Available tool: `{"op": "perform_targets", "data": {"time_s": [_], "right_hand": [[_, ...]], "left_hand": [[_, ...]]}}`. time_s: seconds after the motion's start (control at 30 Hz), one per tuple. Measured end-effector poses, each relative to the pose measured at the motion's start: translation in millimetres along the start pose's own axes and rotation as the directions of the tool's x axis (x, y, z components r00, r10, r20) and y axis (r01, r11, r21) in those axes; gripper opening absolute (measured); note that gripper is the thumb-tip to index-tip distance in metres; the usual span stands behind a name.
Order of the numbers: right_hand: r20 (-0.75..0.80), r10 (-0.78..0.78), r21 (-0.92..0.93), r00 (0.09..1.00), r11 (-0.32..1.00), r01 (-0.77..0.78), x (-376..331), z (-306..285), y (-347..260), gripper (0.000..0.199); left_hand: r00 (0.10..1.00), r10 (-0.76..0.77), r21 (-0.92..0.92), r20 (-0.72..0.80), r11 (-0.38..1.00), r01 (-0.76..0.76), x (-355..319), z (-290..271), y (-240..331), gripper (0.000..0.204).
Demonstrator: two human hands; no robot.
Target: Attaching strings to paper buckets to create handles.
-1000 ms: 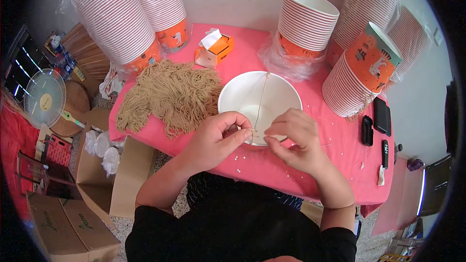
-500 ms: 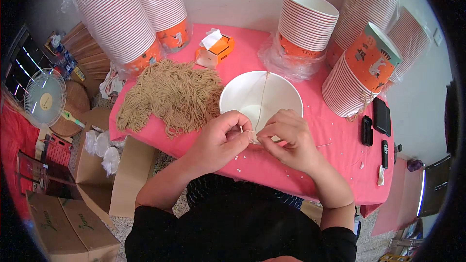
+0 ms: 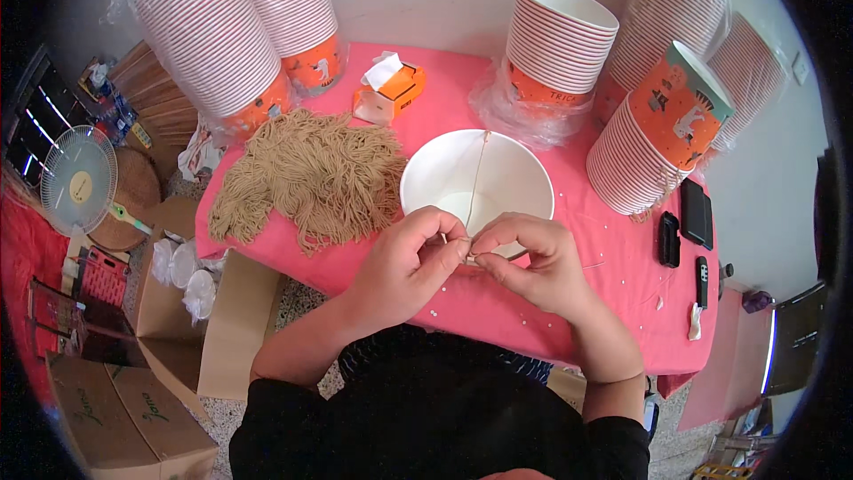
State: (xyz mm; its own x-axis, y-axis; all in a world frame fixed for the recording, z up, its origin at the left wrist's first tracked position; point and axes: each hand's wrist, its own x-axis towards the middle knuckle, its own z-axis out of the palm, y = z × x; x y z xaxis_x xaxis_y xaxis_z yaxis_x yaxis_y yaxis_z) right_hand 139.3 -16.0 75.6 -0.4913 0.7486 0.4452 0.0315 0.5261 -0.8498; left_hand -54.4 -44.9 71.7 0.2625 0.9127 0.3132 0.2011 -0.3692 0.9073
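A white paper bowl (image 3: 524, 180) stands on the pink tablecloth (image 3: 613, 284), with a thin tan string (image 3: 478, 173) stretched across its opening from the far rim to the near rim. My left hand (image 3: 407, 264) and my right hand (image 3: 531, 260) meet at the bowl's near rim, fingertips pinched together on the near end of that string. A heap of the same tan strings (image 3: 306, 176) lies to the left of the bowl.
Tall stacks of orange-and-white paper bowls (image 3: 218, 36) (image 3: 555, 49) (image 3: 657, 138) ring the table's back and right. A small orange tissue box (image 3: 391, 89) sits behind the bowl. Black phones (image 3: 693, 213) lie at right. Cardboard boxes (image 3: 124, 409) and a fan (image 3: 78, 180) stand on the floor left.
Both hands have drawn closer together at the bowl's near rim, fingertips now touching over the string's end. The bowl and string pile have not moved.
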Motion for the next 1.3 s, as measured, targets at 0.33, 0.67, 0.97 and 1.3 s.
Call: {"op": "perform_targets", "data": {"time_s": [0.33, 0.67, 0.97, 1.3], "right_hand": [[0.097, 0.008, 0.057, 0.995, 0.998, -0.014, 7, -4, 2, 0.012], [-0.011, 0.128, 0.032, 0.992, 0.991, -0.128, 4, -1, -3, 0.012], [0.017, -0.408, -0.327, 0.913, 0.861, 0.39, 7, -1, 4, 0.021], [0.039, -0.206, -0.277, 0.978, 0.938, 0.209, 1, -5, -5, 0.019]], "left_hand": [[1.0, -0.016, -0.054, 0.019, 0.998, 0.017, 0, 2, -2, 0.007], [0.999, 0.031, -0.03, -0.033, 0.999, -0.032, -2, 7, -3, 0.008], [0.989, -0.125, -0.125, 0.073, 0.983, 0.133, 1, 2, 1, 0.007], [0.995, -0.09, -0.105, 0.031, 0.99, 0.093, 1, 5, 5, 0.012]]}}
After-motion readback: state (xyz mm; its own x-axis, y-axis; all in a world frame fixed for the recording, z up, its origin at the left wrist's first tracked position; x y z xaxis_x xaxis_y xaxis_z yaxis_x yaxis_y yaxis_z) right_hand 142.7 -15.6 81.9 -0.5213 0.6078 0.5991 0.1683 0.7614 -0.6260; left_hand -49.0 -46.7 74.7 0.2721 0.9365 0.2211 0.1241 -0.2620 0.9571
